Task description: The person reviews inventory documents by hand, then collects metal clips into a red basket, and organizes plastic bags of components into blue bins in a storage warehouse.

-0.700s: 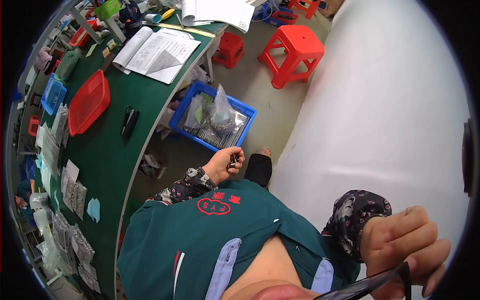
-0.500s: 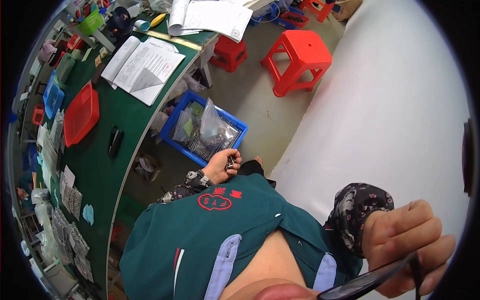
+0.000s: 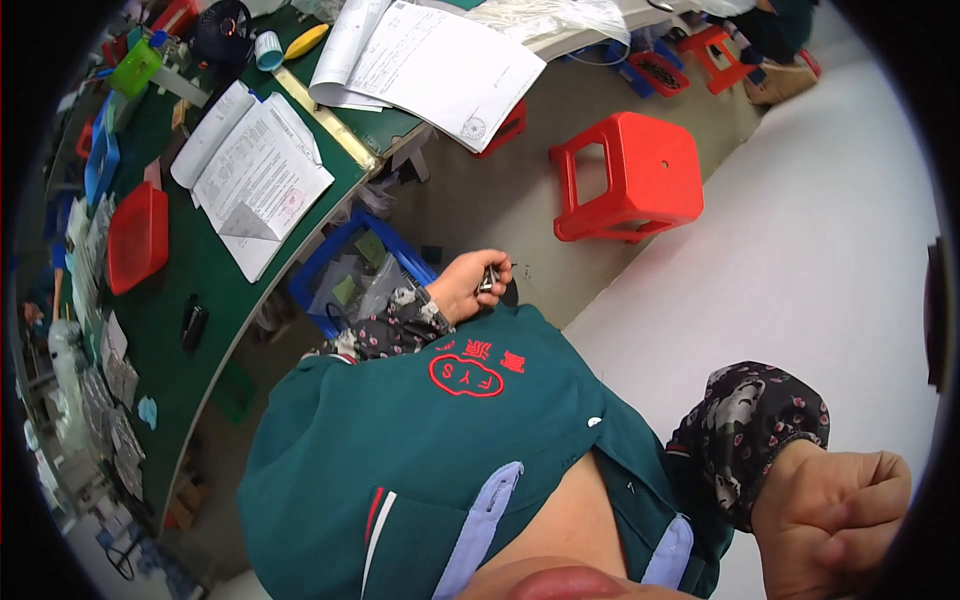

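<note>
Curling around a small dark metal piece (image 3: 488, 279), the left hand (image 3: 466, 285) hangs low beside the person's body, above the floor and just right of a blue plastic crate (image 3: 322, 270) tucked under the edge of the surface; the piece is too small to name more closely, though it glints like metal between the thumb and fingertips. The floral, dark-patterned sleeve (image 3: 392, 325) bunches softly at that wrist. The right hand (image 3: 838, 520) sits at the lower right, balled into a fist with the fingers folded in, and whether anything lies inside it cannot be told; it shows against the smooth pale floor (image 3: 800, 260). A teal work jacket (image 3: 430, 450) with a red embroidered emblem fills the lower middle. The green surface (image 3: 190, 280) curves along the left and carries printed paper sheets (image 3: 262, 170), a shallow red plastic tray (image 3: 137, 237) and a small black oblong object (image 3: 192, 322). Clear crinkled bags holding greenish parts lie in the crate. A glossy red moulded plastic stool (image 3: 630, 175) with a square seat stands on the grey floor, well apart from the left hand.
</note>
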The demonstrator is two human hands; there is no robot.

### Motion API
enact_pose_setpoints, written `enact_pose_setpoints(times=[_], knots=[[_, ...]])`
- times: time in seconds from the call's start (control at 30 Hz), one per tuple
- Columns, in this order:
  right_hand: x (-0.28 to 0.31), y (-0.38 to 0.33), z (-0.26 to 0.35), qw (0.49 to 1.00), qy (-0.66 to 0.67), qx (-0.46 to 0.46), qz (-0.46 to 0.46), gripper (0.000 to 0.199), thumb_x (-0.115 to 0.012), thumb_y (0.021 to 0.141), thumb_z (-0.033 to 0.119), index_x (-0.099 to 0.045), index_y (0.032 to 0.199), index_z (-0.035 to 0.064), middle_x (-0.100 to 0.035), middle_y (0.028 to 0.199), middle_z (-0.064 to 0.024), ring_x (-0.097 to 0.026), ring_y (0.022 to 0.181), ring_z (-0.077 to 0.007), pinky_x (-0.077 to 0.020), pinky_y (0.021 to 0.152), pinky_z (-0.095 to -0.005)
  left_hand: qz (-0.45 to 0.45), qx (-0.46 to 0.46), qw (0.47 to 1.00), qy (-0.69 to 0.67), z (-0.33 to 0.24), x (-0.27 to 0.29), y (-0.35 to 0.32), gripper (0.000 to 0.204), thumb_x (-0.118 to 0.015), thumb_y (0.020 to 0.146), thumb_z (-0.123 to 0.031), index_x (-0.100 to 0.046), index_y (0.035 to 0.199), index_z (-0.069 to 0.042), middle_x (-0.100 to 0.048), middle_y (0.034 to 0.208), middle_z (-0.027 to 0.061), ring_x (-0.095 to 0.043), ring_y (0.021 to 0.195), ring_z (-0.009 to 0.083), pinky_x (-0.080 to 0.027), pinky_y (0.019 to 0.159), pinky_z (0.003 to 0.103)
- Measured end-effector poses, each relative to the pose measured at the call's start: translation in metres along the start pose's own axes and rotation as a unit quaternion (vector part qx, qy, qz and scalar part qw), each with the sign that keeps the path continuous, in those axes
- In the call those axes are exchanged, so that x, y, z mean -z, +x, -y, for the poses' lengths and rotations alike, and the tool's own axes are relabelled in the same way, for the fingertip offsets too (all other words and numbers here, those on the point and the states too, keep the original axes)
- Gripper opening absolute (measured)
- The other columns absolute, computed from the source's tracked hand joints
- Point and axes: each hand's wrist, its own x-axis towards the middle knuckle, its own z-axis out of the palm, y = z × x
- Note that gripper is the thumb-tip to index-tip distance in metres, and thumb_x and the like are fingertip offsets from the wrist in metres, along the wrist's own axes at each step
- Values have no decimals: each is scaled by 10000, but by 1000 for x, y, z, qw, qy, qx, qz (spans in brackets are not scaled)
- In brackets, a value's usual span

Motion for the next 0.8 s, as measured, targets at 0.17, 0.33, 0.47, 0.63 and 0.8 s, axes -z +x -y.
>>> enact_pose_setpoints(times=[0.17,0.33,0.47,0.63,0.8], knots=[[11,68,-196,964,-40,62,-257,221,-505,807,186,-472,1005,92,-450,824,-50,-424,609,-138,-345,544,-224,6,-92,994,-52,-146,-20,51,169,-458,846,-179,-475,730,-57,-466,655,35,-411,493,90,-273,333,185],[-62,86,-395,932,59,-216,-283,359,-545,761,77,-439,1088,-27,-541,815,-129,-487,604,-134,-392,497,-202,-14,-181,974,-134,-211,29,93,179,-465,854,-167,-486,731,-37,-470,629,45,-412,447,74,-262,310,172],[-145,78,-520,914,120,-386,37,213,-526,765,-46,-529,975,-9,-551,782,-52,-521,621,-82,-416,528,-199,-89,-245,940,-221,-226,61,106,173,-426,890,-171,-483,831,-19,-440,621,31,-389,456,66,-260,327,164],[-208,111,-644,931,100,-206,286,282,-575,705,-18,-542,979,44,-546,717,-77,-532,554,-189,-425,495,-270,-148,-329,882,-303,-284,61,164,189,-399,906,-165,-485,915,3,-412,597,0,-355,443,42,-235,330,153],[-246,144,-701,925,84,-103,356,367,-581,705,15,-513,1064,58,-547,736,-91,-549,584,-246,-433,504,-325,-195,-372,860,-289,-328,52,187,240,-365,914,-130,-470,1086,0,-374,570,-17,-326,441,28,-234,353,140]])
